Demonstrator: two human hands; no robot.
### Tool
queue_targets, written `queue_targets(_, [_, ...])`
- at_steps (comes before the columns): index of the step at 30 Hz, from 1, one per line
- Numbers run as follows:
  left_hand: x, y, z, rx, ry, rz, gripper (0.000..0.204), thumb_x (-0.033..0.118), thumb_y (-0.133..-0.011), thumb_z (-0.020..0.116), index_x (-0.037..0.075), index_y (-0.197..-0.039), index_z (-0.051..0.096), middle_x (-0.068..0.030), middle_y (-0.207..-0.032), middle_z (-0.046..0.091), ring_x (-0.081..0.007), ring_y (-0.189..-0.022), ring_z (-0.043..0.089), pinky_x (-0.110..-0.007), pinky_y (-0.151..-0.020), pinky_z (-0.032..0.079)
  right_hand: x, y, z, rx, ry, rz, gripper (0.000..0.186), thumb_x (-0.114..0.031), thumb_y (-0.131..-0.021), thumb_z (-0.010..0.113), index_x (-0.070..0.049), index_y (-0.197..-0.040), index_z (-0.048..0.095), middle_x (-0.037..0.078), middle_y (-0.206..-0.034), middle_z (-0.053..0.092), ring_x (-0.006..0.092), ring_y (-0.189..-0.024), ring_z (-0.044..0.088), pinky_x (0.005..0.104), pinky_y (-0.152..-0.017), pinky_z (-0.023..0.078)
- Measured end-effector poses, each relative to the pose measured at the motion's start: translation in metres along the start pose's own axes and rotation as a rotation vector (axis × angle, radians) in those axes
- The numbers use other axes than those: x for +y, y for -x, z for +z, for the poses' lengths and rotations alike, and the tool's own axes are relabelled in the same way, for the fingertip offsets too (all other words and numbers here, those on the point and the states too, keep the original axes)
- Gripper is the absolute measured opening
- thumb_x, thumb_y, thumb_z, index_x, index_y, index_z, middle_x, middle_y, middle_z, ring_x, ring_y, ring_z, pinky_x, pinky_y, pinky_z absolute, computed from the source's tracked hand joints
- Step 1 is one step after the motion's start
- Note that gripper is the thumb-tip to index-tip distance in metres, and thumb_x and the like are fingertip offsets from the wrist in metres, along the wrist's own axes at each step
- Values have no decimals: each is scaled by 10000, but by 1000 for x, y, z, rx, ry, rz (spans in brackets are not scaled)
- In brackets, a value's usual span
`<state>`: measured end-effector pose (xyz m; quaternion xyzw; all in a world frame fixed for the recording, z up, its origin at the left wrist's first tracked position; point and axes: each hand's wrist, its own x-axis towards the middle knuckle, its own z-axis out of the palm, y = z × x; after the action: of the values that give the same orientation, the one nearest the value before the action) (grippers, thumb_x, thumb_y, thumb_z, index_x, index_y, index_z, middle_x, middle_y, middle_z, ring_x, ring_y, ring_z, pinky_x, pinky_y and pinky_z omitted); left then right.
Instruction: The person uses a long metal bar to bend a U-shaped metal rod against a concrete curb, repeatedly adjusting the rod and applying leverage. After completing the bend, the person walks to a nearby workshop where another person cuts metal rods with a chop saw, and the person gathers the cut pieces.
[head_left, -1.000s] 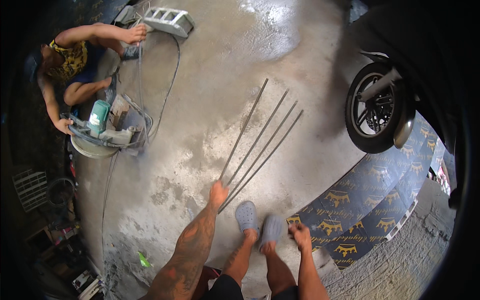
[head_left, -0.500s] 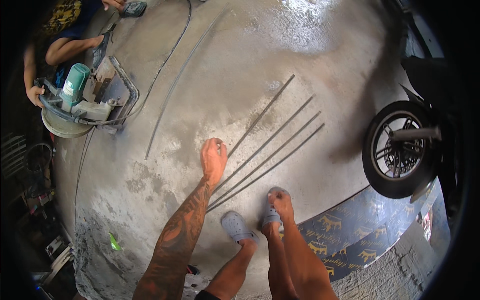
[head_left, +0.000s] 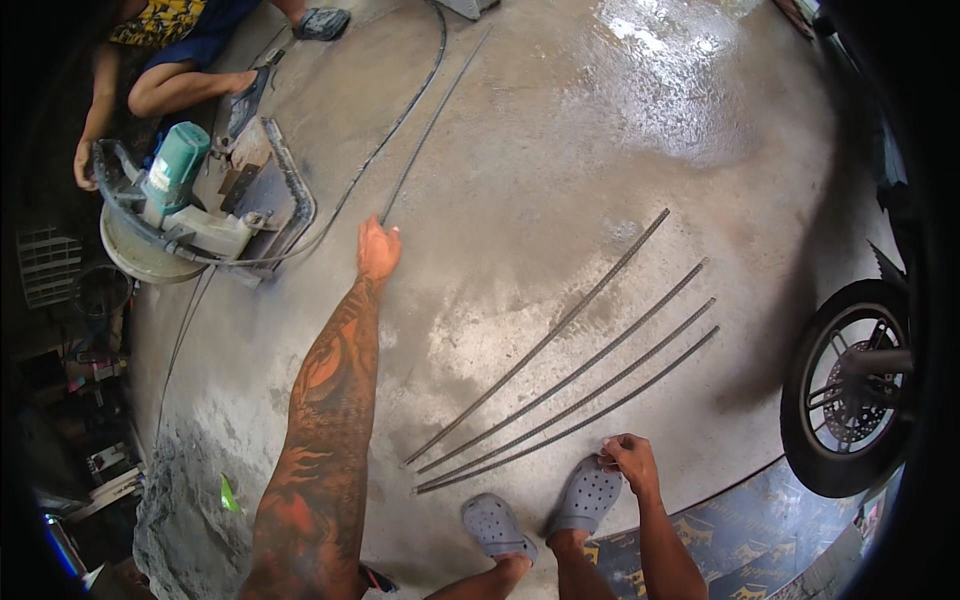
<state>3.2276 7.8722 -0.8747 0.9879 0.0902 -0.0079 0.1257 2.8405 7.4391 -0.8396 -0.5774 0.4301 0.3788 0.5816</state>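
A long thin ribbed steel rod (rebar) (head_left: 436, 122) lies on the floor ahead, left of centre. My left hand (head_left: 378, 250), at the end of my tattooed, outstretched arm, closes on it; the hand and forearm hide the rod's near part. Right of that arm, several shorter rebar pieces (head_left: 560, 327) fan out side by side on the concrete. Beside my right grey clog (head_left: 586, 495) hangs my right hand (head_left: 628, 458), its fingers curled in and nothing visible in them. Another grey clog (head_left: 494, 524) is on my left foot.
At left, a person's hand (head_left: 86, 165) rests by a green-topped cut-off saw (head_left: 178, 165); its dark cable (head_left: 375, 152) crosses the floor. A motorbike wheel (head_left: 848, 385) stands at right. Dark blue printed sheets (head_left: 700, 535) lie lower right, a rough concrete lump (head_left: 185, 520) lower left.
My left hand has moved forward and left, from beside the shorter rebar pieces to the long rod. The view has shifted, and my right hand is now beside the right clog's outer side.
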Motion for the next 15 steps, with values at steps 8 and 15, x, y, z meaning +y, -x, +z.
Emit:
queue_targets(8, [11, -10, 47, 64, -302, -28, 345, 180, -947, 619, -31, -1220, 613, -194, -1208, 619, -366, -1100, 618, -456, -936, 510, -11, -10, 42, 184, -144, -30, 324, -193, -924, 686, 121, -974, 623, 179, -823, 686, 243, -690, 718, 318, -533, 593])
queue_targets(15, [-10, -11, 21, -47, -365, 145, 209, 99, -902, 642, -62, -1034, 638, -241, -1056, 614, -373, -943, 663, -462, -789, 539, -25, -16, 71, 281, -28, -66, 276, -148, -938, 623, 127, -920, 602, 204, -808, 686, 247, -690, 731, 326, -542, 595])
